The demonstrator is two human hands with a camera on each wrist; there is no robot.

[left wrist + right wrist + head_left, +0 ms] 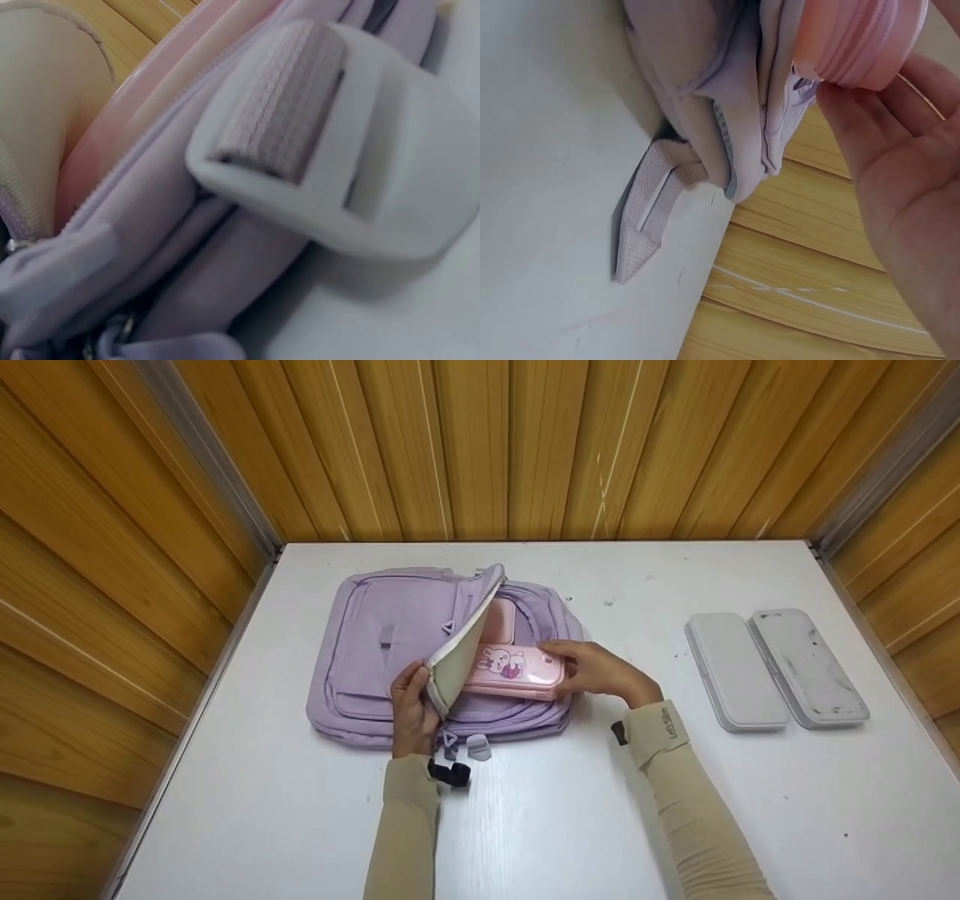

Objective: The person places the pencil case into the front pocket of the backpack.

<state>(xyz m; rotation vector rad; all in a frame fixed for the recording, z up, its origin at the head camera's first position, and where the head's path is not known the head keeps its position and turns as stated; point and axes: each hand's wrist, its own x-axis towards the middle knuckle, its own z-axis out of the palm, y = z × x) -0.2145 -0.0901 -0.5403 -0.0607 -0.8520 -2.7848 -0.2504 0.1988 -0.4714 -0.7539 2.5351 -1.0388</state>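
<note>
A lavender backpack (405,615) lies flat on the table with one compartment unzipped. My left hand (412,712) pinches the edge of its front flap and lifts it, showing the cream lining (454,667). In my right hand (600,669) is a pink pencil case (517,671) with a bunny picture, gripped at its right end. The case's left end goes behind the flap and is hidden. Another pink item (500,621) shows inside the opening, just beyond the case. The right wrist view shows fingers around the case's end (870,45); the left hand is out of the left wrist view.
Two pale grey-white cases (735,671) lie side by side on the table's right. A white strap buckle (478,748) sits at the bag's near edge. Wood-patterned walls (510,450) stand behind the white table (540,825) and at both sides.
</note>
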